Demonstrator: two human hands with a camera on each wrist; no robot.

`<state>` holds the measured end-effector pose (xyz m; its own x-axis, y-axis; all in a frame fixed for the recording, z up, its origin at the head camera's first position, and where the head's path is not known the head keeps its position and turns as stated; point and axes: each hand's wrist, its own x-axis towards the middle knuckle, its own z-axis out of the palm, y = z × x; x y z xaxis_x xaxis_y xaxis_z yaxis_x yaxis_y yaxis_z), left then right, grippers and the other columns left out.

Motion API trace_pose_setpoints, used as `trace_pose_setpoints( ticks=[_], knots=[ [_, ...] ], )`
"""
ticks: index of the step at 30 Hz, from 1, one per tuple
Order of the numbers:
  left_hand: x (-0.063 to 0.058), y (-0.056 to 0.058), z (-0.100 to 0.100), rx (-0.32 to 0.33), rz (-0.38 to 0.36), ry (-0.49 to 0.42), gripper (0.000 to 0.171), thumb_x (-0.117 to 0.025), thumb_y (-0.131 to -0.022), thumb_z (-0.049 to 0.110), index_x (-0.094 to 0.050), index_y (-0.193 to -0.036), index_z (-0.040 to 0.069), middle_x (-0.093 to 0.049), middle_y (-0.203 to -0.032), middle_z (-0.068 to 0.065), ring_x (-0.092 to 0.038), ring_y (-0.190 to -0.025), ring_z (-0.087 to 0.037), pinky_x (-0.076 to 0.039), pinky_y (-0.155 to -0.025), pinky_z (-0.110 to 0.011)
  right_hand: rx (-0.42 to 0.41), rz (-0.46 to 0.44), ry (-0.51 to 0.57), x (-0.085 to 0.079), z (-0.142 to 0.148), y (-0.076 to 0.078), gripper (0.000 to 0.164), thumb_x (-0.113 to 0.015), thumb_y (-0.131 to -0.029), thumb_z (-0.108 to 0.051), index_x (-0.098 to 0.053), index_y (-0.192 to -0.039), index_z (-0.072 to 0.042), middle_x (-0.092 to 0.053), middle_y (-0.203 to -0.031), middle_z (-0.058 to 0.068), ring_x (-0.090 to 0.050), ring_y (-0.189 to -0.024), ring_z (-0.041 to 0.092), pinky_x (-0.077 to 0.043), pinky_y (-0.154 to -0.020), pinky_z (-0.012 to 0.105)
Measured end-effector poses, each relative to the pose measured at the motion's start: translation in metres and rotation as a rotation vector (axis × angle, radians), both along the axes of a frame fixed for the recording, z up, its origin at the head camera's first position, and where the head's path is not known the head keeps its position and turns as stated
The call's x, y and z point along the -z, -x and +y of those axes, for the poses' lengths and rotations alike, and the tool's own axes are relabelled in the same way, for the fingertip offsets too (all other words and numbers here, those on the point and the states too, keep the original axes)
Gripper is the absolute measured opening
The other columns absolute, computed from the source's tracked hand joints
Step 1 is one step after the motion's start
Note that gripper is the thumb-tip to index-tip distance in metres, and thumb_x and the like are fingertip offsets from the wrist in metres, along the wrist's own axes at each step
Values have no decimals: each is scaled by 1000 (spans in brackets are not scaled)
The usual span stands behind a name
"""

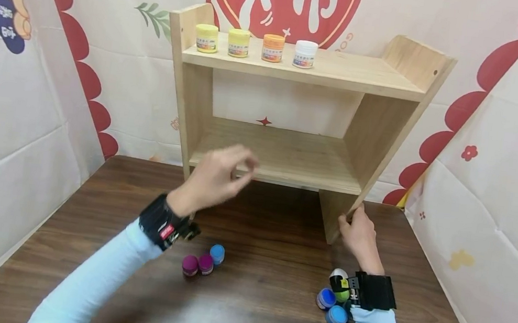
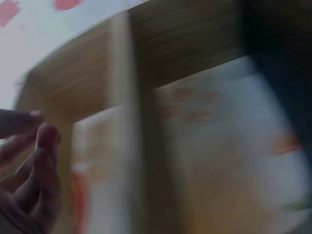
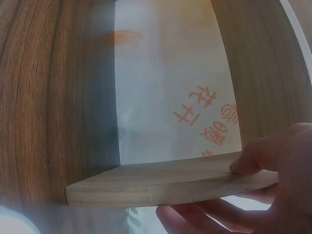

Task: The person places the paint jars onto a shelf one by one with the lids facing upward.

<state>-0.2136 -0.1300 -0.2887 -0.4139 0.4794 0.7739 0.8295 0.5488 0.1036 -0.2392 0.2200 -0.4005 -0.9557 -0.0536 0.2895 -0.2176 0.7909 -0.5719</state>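
A wooden shelf [image 1: 285, 177] stands on the dark table. My right hand [image 1: 359, 235] grips the lower front edge of its right side panel [image 3: 170, 190], thumb on one face and fingers on the other. In front of the lower board, my left hand [image 1: 219, 176] hovers in the air with its fingers loosely bent and nothing in them. The left wrist view, blurred, shows those fingers [image 2: 44, 170] beside the shelf. Along the upper board sit two yellow jars [image 1: 206, 38] [image 1: 239, 43], an orange jar [image 1: 273, 48] and a white jar [image 1: 305, 55].
Two purple jars [image 1: 189, 265] [image 1: 205, 264] and a light blue jar [image 1: 217, 253] are on the table at centre left. Near my right wrist are a dark blue jar [image 1: 326, 298], another blue jar [image 1: 336, 317] and a green jar [image 1: 342, 296], partly hidden by the wrist camera. Printed cloth surrounds the table.
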Motion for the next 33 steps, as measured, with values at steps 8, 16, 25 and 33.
trace_pose_setpoints(
  ticks=[8,16,25,33],
  knots=[
    [107,-14,-35,-130,-446,301,14,-69,-83,36,-68,-93,26,-58,-73,24,-54,-63,0,-43,-56,-22,17,5,-4,0,0,2,42,-43,-99,-16,-35,-130,11,-54,-112,32,-59,-91,42,-47,-63,46],
    [127,-22,-48,-128,-771,450,17,-73,-81,37,-71,-92,25,-60,-77,21,-56,-74,-3,-45,-62,-26,14,-4,8,1,-2,0,43,-41,-99,-17,-34,-130,11,-54,-111,31,-60,-89,40,-48,-58,41],
    [130,-23,-47,-172,-743,410,28,-71,-81,41,-70,-102,23,-64,-84,14,-59,-80,-9,-46,-64,-28,38,30,-19,2,-2,0,38,-43,-99,-18,-38,-124,10,-56,-106,30,-59,-88,41,-45,-63,48],
    [139,-26,-42,-204,-682,441,26,-74,-76,46,-71,-93,27,-56,-73,16,-52,-66,-5,-42,-52,-23,31,21,-18,2,-4,0,40,-43,-99,-16,-37,-127,12,-55,-108,32,-60,-88,40,-46,-62,47]
  ],
)
